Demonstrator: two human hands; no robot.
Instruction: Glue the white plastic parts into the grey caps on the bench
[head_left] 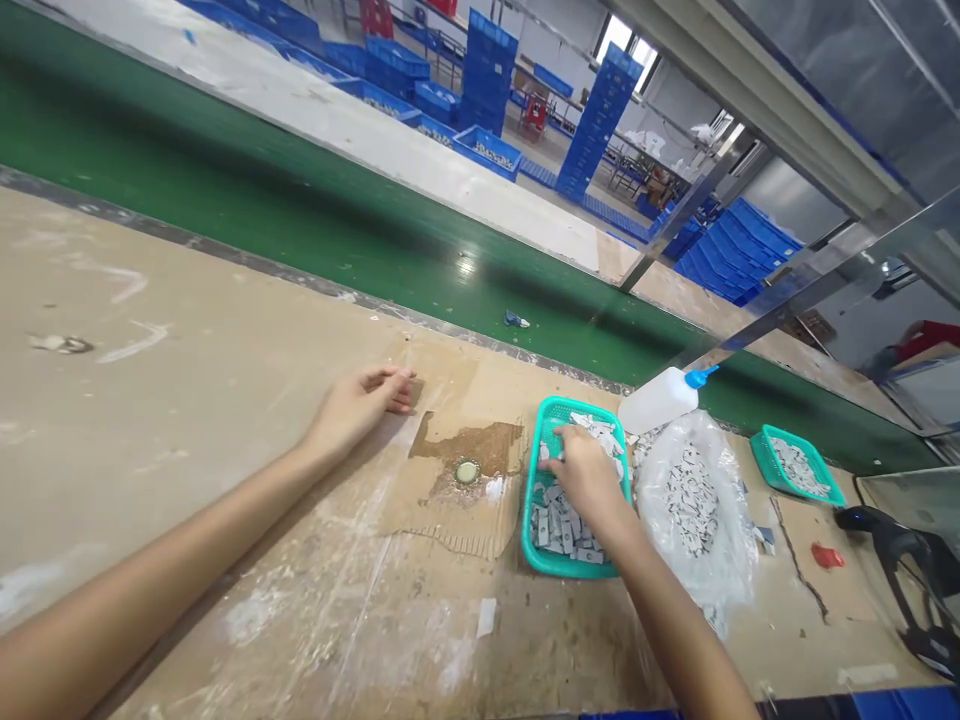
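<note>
Many grey pieces (556,522) lie in the basket (574,570) under the right hand (589,468), its thumb and fingertips apart; the left hand (373,393) curls near the cardboard (420,500), whether closed I cannot tell.

Teal perforated basket (531,540) of small grey-white pieces (559,520) — upright on the worktable (420,620), beside torn cardboard (450,520)

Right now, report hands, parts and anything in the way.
Right hand in the green basket, at the gray pieces. Left hand empty, beside the cardboard. White bottle close behind basket's far corner.
</note>
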